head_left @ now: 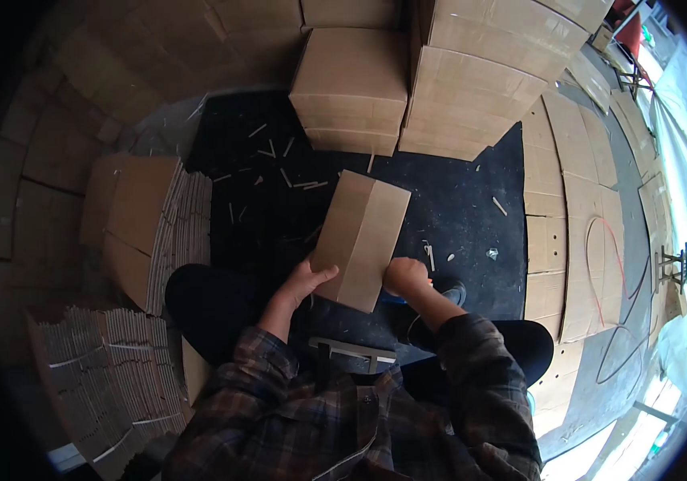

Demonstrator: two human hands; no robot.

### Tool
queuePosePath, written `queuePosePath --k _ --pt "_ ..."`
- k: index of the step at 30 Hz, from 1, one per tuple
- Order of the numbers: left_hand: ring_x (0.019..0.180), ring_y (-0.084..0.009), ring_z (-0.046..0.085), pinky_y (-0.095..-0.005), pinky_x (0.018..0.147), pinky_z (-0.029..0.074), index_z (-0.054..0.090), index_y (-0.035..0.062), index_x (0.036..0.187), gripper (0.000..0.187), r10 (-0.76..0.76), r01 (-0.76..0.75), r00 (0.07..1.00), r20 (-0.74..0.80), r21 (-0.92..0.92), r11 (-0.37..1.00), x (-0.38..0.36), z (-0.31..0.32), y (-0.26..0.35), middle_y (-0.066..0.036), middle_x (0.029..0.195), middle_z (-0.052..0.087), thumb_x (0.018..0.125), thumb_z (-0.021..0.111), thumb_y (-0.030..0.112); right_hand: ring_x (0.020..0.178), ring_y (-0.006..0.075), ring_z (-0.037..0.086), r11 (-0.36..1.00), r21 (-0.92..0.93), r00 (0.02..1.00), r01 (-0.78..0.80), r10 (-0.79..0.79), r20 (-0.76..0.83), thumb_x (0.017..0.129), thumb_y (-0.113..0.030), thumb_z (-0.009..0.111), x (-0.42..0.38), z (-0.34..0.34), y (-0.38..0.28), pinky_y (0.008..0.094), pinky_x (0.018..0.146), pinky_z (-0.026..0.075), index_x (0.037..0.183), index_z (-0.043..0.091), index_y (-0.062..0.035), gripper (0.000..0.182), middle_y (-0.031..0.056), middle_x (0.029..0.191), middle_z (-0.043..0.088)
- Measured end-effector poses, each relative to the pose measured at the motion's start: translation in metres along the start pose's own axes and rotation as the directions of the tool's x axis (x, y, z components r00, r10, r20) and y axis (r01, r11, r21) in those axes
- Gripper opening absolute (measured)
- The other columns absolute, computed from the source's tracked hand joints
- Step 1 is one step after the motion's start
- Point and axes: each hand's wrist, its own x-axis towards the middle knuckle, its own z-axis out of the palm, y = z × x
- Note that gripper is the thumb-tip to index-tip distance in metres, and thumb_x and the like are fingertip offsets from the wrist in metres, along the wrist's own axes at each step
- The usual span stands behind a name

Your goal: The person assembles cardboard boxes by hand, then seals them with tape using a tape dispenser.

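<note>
A small closed cardboard box (366,240) is held tilted in front of my lap, a lengthwise seam running down its top face. My left hand (309,282) grips its lower left side, with the thumb lying across the top. At the box's lower right edge my right hand (406,276) is closed in a fist. Bits of blue and orange show beside that fist; most of whatever it holds is hidden, so its kind cannot be made out.
Bundled flat cardboard (111,377) stands in stacks at my left. Large cartons (351,76) are piled ahead. Paper scraps (283,176) litter the black mat (472,232). To the right lie flattened cardboard sheets (548,232) and a red hose (592,256).
</note>
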Motion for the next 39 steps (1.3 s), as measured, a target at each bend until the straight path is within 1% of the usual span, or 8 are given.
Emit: queuePosePath --k 8,12,18,23,29,31,35,39 --pt "0.130 -0.0206 0.044 -0.0356 0.106 0.036 0.036 0.0082 0.145 0.079 -0.299 0.342 0.933 0.197 -0.239 0.909 0.019 -0.018 -0.003 -0.008 0.141 0.048 0.089 0.053 0.062 0.093 0.0322 0.069 0.995 0.065 0.997 -0.073 0.075 -0.029 0.087 -0.030 0.055 0.025 0.047 0.014 0.0413 0.078 0.055 0.095 0.073 -0.0075 0.029 0.0152 0.098 0.071" --pt "0.141 -0.0240 0.028 -0.0345 0.113 0.024 0.020 0.0029 0.150 0.082 0.147 -0.146 0.958 -0.245 0.022 0.989 0.061 -0.013 0.032 -0.014 0.154 0.030 0.095 0.041 0.060 0.088 0.0304 0.070 0.962 0.136 0.920 -0.237 0.268 -0.288 0.089 -0.034 0.055 0.039 -0.021 0.037 0.0401 0.075 0.055 0.084 0.074 -0.0091 0.032 0.0137 0.092 0.071" --pt "0.133 -0.0222 0.039 -0.0325 0.110 0.031 0.031 0.0000 0.146 0.074 0.257 -0.258 0.966 0.020 0.048 0.965 0.112 0.013 0.076 -0.015 0.144 0.043 0.095 0.051 0.051 0.088 0.0258 0.070 0.967 0.104 0.884 -0.235 0.257 -0.390 0.089 -0.023 0.054 0.102 -0.056 0.030 0.0359 0.071 0.056 0.088 0.074 -0.0091 0.025 0.0110 0.094 0.072" --pt "0.127 -0.0200 0.045 -0.0334 0.106 0.034 0.041 0.0051 0.141 0.065 0.053 0.013 0.971 0.232 -0.274 0.962 0.115 0.001 0.067 -0.011 0.136 0.051 0.094 0.054 0.049 0.093 0.0254 0.070 0.982 0.032 0.944 -0.186 0.187 -0.270 0.089 -0.020 0.052 0.122 -0.021 0.037 0.0357 0.075 0.056 0.094 0.074 -0.0102 0.024 0.0112 0.099 0.072" --pt "0.131 -0.0227 0.042 -0.0351 0.109 0.032 0.037 0.0061 0.144 0.069 0.028 -0.028 0.999 -0.037 0.011 1.000 0.109 -0.002 0.046 -0.012 0.142 0.046 0.094 0.052 0.051 0.094 0.0304 0.068 0.957 0.194 0.896 -0.217 0.274 -0.350 0.089 -0.041 0.056 0.115 -0.062 0.057 0.0395 0.080 0.054 0.092 0.072 -0.0070 0.038 0.0154 0.094 0.070" --pt "0.140 -0.0279 0.030 -0.0383 0.113 0.027 0.021 0.0052 0.150 0.084 0.107 -0.045 0.854 -0.509 0.133 0.990 0.069 0.004 0.058 -0.018 0.154 0.026 0.091 0.054 0.055 0.081 0.0306 0.069 0.979 0.138 0.861 -0.151 0.199 -0.468 0.086 -0.044 0.062 0.121 -0.090 0.063 0.0428 0.069 0.054 0.084 0.071 -0.0091 0.036 0.0122 0.084 0.069" --pt "0.145 -0.0308 0.016 -0.0480 0.116 0.018 0.013 0.0117 0.153 0.081 0.040 -0.300 0.670 -0.741 -0.221 0.928 -0.026 0.023 0.048 -0.015 0.158 0.015 0.094 0.051 0.052 0.075 0.0276 0.068 0.984 -0.134 0.749 0.121 -0.179 -0.638 0.085 -0.043 0.063 0.130 -0.129 0.052 0.0403 0.066 0.054 0.080 0.066 -0.0085 0.035 0.0118 0.080 0.068" --pt "0.145 -0.0307 0.013 -0.0549 0.115 0.013 0.014 0.0146 0.152 0.082 -0.370 -0.013 0.851 -0.373 -0.719 0.695 -0.078 0.038 -0.021 -0.013 0.157 0.019 0.092 0.051 0.056 0.075 0.0289 0.068 0.924 -0.316 0.705 0.216 -0.372 -0.604 0.084 -0.042 0.064 0.138 -0.126 0.026 0.0403 0.067 0.054 0.082 0.068 -0.0099 0.032 0.0117 0.079 0.068"
